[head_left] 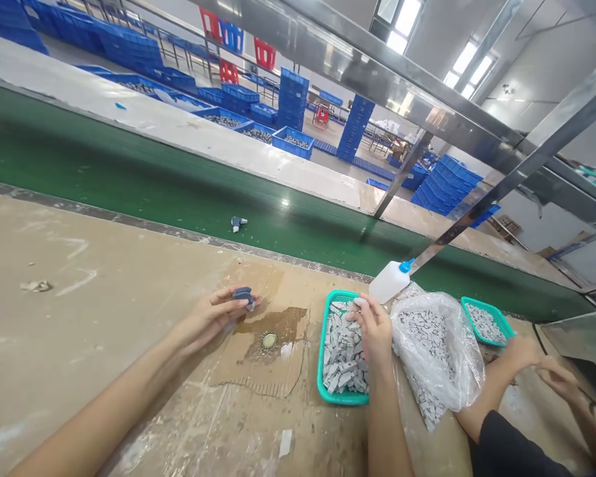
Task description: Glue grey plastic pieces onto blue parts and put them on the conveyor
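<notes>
My left hand (212, 318) pinches a small blue-grey part (243, 297) in its fingers above a glue-stained cardboard sheet (263, 371). A round lid with a pale dab (269, 341) lies on that sheet. My right hand (372, 324) hangs over a teal plastic basket (319, 371), its fingertips holding a small grey piece (358, 302). The basket is heaped with grey blocks (345, 351). Right of my wrist lies a clear plastic bag of grey pieces (437, 351). A white squeeze bottle with a blue cap (390, 281) stands just past the basket.
A co-worker's hands (519, 354) work beside a second teal basket (484, 321). A green conveyor belt (179, 179) runs along the bench's far edge, carrying one small part (238, 224). Steel rack bars (501, 199) cross overhead, and stacked blue crates (293, 142) stand beyond.
</notes>
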`<state>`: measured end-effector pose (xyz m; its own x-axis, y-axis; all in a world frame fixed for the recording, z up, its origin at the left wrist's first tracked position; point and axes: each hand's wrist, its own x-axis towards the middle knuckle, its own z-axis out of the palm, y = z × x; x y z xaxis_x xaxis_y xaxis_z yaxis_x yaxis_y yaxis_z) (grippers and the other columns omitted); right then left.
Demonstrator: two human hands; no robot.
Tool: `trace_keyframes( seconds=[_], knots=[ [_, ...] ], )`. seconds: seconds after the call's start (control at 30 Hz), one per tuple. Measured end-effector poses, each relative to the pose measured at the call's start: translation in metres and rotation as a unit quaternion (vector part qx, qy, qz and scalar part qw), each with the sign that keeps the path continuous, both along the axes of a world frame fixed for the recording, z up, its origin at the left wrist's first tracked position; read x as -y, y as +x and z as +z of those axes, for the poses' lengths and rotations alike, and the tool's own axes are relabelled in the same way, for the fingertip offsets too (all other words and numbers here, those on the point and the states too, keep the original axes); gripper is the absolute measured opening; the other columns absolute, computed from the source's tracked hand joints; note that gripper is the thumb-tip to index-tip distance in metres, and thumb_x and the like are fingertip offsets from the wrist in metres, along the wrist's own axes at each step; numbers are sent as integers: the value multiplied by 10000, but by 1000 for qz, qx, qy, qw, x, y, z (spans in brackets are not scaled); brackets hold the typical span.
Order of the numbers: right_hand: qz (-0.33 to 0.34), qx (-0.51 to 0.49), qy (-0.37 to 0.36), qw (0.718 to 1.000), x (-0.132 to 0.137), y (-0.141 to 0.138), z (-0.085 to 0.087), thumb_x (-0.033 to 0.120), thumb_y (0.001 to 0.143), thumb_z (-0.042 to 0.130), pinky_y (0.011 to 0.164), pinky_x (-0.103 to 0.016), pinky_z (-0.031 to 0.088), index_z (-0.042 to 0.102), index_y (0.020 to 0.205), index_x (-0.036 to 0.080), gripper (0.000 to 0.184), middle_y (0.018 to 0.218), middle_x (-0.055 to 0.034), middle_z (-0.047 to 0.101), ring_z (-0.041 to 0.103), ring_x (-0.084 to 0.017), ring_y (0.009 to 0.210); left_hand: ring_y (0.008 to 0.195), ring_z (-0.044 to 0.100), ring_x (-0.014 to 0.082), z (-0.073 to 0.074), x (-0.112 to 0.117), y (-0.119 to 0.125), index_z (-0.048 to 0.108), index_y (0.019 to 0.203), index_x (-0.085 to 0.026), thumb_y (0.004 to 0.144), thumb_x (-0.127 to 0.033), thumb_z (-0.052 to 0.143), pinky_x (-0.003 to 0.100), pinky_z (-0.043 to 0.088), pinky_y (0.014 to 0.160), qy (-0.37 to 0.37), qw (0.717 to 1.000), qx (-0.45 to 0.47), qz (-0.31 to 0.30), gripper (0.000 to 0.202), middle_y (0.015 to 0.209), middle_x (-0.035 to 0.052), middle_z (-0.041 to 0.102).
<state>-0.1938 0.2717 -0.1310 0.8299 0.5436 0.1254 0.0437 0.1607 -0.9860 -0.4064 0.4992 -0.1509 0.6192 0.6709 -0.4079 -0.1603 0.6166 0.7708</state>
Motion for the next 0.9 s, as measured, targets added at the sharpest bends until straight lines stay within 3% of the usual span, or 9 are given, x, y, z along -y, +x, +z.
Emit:
trace_keyframes(
  seconds=[0.1,0.17,0.33,0.43,0.63,0.77,0.9],
  knots=[
    [36,-102,75,991,1,-10,12,391,827,660,573,-259,504,671,1119,213,342,758,3,636,595,-131,667,801,690,205,-4,-3,-1,727,821,-177,472,-178,905,236,600,721,-4,1000,30,-5,392,877,81,714],
    [52,-147,72,985,0,-19,17,379,811,687,533,-230,491,665,1123,215,353,721,11,638,608,-122,644,779,676,172,-6,-5,-2,735,852,-170,496,-167,900,200,585,714,-11,999,40,-21,392,876,78,708],
    [124,-228,33,965,-13,-54,18,373,703,814,684,-282,580,685,873,192,280,849,-38,728,712,-183,807,768,658,131,-10,-1,-6,735,917,-167,544,-178,904,174,559,744,-28,995,68,-64,410,898,68,707],
    [180,-236,18,955,-28,-79,13,353,716,812,789,-322,582,695,885,182,268,900,-48,727,706,-193,880,777,656,122,-13,2,-6,732,970,-171,587,-179,889,173,547,760,-28,992,91,-77,414,917,66,708],
    [190,-243,-57,950,-52,-110,-8,356,674,827,542,-238,497,599,1111,197,517,780,3,692,639,-140,664,877,673,162,-21,0,-5,718,989,-136,659,-134,836,238,531,868,-40,986,139,-83,351,947,86,702],
    [144,-177,-134,964,-54,-112,-21,373,630,841,519,-226,458,594,1010,179,493,694,10,687,595,-123,583,851,673,153,-25,-1,-5,699,1003,-118,679,-82,805,257,525,874,-50,982,167,-72,343,914,82,694],
    [152,-140,-159,965,-50,-110,-27,401,660,818,661,-285,527,661,941,157,404,791,-37,726,649,-151,695,846,670,149,-30,-4,-5,681,1006,-96,674,-82,817,253,532,842,-52,975,203,-77,359,900,84,683]
  ],
)
